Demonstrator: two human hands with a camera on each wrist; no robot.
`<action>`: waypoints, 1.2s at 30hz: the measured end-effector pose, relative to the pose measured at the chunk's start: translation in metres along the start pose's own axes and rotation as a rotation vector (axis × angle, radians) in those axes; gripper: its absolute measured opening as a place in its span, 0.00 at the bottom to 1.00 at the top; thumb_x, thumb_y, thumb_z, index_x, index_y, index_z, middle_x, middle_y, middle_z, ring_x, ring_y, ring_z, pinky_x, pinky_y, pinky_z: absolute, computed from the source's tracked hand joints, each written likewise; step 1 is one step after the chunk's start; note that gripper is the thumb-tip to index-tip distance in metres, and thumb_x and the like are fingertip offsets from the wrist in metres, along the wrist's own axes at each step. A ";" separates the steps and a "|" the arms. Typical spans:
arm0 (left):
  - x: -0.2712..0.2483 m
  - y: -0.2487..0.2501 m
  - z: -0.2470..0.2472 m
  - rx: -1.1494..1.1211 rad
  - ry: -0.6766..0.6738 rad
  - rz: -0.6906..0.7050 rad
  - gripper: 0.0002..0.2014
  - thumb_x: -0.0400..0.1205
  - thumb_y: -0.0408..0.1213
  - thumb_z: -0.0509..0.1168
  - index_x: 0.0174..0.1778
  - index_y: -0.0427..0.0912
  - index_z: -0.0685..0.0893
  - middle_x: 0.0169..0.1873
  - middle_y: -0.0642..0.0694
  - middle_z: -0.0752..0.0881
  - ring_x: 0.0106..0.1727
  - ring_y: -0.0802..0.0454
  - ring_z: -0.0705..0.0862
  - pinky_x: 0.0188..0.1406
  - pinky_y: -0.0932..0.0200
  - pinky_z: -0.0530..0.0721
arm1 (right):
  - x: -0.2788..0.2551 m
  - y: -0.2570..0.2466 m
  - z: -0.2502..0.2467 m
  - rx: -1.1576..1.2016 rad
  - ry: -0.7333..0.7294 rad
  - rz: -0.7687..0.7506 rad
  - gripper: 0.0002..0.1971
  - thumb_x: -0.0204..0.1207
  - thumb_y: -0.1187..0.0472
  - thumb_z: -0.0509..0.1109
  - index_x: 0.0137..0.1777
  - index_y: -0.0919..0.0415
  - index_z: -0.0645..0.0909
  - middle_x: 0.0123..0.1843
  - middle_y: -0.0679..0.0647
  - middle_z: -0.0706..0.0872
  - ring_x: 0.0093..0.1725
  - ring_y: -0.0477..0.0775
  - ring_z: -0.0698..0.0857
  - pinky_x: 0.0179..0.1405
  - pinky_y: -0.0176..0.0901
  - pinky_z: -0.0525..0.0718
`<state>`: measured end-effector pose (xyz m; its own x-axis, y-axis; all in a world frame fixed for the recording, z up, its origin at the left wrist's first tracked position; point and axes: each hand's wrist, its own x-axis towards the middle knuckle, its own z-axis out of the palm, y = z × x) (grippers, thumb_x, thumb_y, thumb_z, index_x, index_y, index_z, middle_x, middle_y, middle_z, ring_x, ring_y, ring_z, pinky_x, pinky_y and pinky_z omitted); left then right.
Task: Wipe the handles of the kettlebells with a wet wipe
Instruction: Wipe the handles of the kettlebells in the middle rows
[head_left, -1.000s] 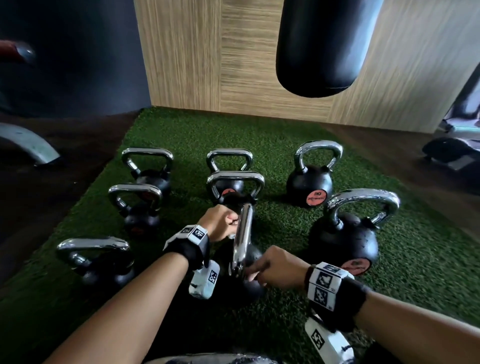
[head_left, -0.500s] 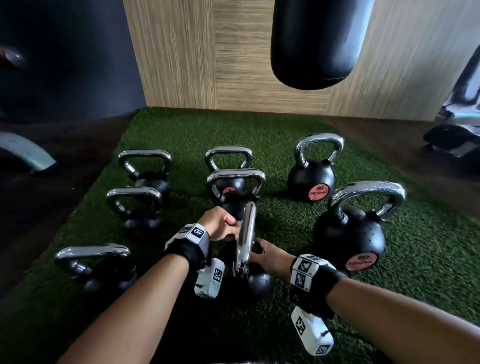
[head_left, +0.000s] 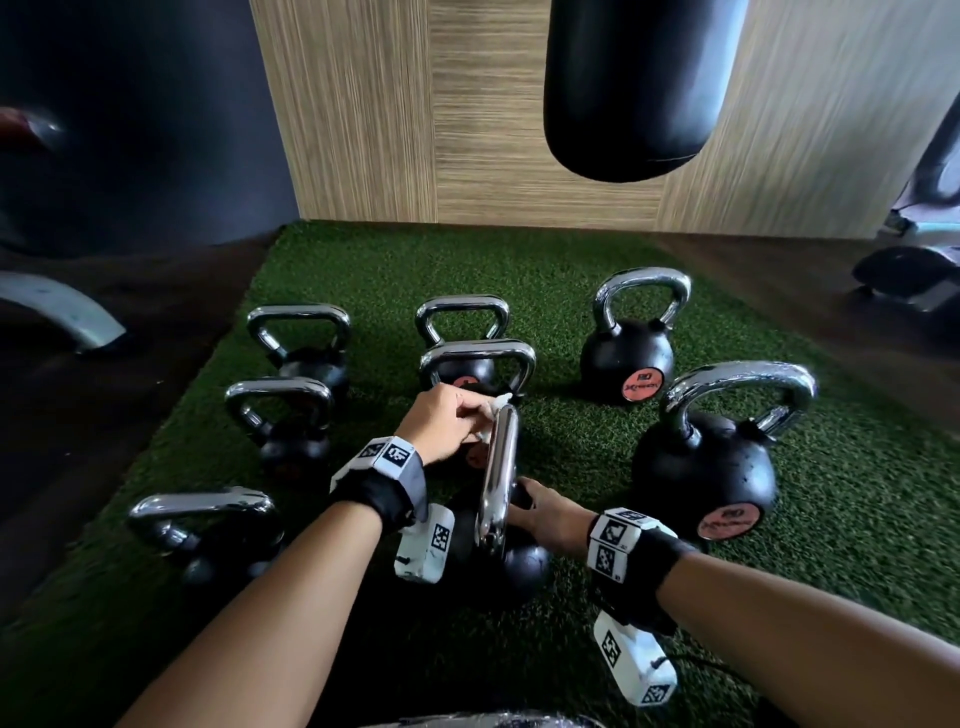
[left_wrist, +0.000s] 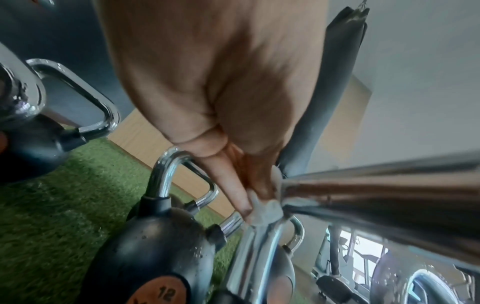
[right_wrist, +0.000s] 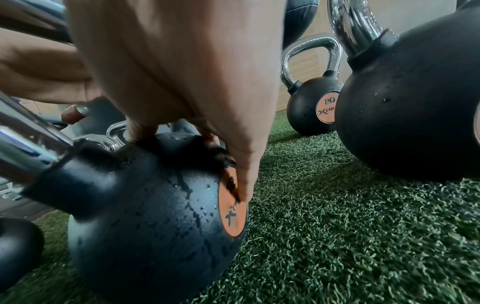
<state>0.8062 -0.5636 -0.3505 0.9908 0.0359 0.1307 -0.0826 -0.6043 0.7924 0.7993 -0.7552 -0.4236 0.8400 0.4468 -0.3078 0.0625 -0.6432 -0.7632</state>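
Pinching the wet wipe (head_left: 491, 415) against the far end of the chrome handle (head_left: 500, 478), the left hand (head_left: 441, 423) is working at the frame's centre while the right hand (head_left: 545, 519) is pressing, fingers spread, on the black ball of the kettlebell (right_wrist: 145, 216). Doing this well probably means wrapping the wipe around the bar and drawing it along the full loop while the right hand is keeping the bell from rolling on the turf (head_left: 597, 457).

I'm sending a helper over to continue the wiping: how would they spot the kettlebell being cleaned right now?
Find the green turf mat below the hanging black punching bag. Among the kettlebells there, take the kettlebell nearest the person, mid-mat. Only its chrome handle runs away from the viewer rather than sideways, with the left hand holding a white wipe against it.
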 end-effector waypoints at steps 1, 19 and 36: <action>-0.003 -0.001 -0.002 -0.089 -0.031 -0.016 0.13 0.82 0.26 0.74 0.51 0.50 0.96 0.52 0.55 0.95 0.57 0.58 0.91 0.60 0.66 0.86 | 0.000 0.000 0.000 -0.014 0.003 0.003 0.31 0.79 0.39 0.71 0.77 0.54 0.73 0.67 0.56 0.87 0.62 0.55 0.87 0.62 0.49 0.86; -0.044 0.021 -0.036 -0.400 -0.371 -0.234 0.09 0.77 0.16 0.74 0.43 0.34 0.89 0.33 0.45 0.94 0.33 0.56 0.93 0.33 0.64 0.91 | 0.002 0.000 -0.004 -0.134 -0.003 0.021 0.38 0.76 0.32 0.69 0.78 0.56 0.73 0.68 0.57 0.85 0.66 0.58 0.85 0.69 0.54 0.82; -0.097 0.002 -0.031 -0.295 -0.447 -0.086 0.16 0.73 0.20 0.80 0.33 0.48 0.94 0.33 0.50 0.93 0.33 0.61 0.91 0.34 0.67 0.88 | 0.000 -0.002 -0.002 -0.144 0.045 0.017 0.33 0.78 0.37 0.71 0.75 0.58 0.76 0.57 0.55 0.87 0.45 0.47 0.82 0.29 0.28 0.74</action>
<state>0.7062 -0.5435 -0.3435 0.9390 -0.3057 -0.1573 0.0379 -0.3625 0.9312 0.8008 -0.7550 -0.4205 0.8649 0.4089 -0.2913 0.1223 -0.7344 -0.6676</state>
